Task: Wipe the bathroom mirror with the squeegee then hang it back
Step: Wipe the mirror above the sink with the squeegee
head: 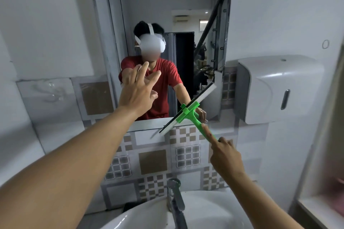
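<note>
The fingers (211, 136) of the right hand (226, 156) are closed round the green handle of the squeegee (188, 112), with the forefinger laid straight along it; those of the left hand (136, 90) are spread apart and hold nothing, raised before the glass at centre frame. The squeegee is held right of centre, its blade tilted from lower left to upper right across the bottom edge of the mirror (186, 24), partly over the glass and partly over the ledge below it. Whether the whole rubber edge is pressed to the glass cannot be told.

The stroke would be judged best done with the blade squared to the mirror's edge and pressed evenly along its length, so that no streak is left at the lower corner; the free hand is best kept off the glass.

The mirror is set in a white wall, above a band of patterned tiles (152, 161) at lower centre. A tap (175, 199) and a white basin (208, 214) are seen at the bottom of the frame, and a white dispenser (279, 89) at the right. No hook for the squeegee can be made out with certainty.
</note>
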{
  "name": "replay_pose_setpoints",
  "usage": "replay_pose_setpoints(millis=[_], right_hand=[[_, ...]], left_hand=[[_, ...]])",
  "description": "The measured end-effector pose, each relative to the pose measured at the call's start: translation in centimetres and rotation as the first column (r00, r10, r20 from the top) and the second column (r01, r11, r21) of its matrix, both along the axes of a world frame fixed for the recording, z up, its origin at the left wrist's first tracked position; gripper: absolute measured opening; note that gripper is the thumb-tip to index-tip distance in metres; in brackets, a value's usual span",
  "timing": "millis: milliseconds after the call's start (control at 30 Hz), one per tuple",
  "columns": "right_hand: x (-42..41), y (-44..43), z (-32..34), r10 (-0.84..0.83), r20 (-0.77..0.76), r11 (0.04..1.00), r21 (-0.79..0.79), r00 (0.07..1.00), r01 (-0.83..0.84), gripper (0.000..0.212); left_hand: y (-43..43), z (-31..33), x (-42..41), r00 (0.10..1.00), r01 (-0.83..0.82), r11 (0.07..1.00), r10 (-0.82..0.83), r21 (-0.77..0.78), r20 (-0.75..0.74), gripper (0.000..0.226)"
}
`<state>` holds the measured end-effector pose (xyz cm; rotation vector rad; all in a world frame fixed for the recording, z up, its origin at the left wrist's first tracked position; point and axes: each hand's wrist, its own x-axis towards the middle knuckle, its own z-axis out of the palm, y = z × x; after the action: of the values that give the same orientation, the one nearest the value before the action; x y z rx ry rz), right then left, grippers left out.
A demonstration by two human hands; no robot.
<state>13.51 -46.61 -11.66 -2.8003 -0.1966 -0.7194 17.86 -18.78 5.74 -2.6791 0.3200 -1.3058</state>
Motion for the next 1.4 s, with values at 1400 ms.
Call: replay_pose_setpoints(millis=[1400], right_hand=[[-11.5, -0.6, -2.8, 0.014, -0.362, 0.927, 0.355, 0.932, 0.123, 0.106]], left_hand=[[-2.4, -2.8, -2.7, 0.988, -0.043, 0.999, 0.041, -0.010, -0.151, 0.081]])
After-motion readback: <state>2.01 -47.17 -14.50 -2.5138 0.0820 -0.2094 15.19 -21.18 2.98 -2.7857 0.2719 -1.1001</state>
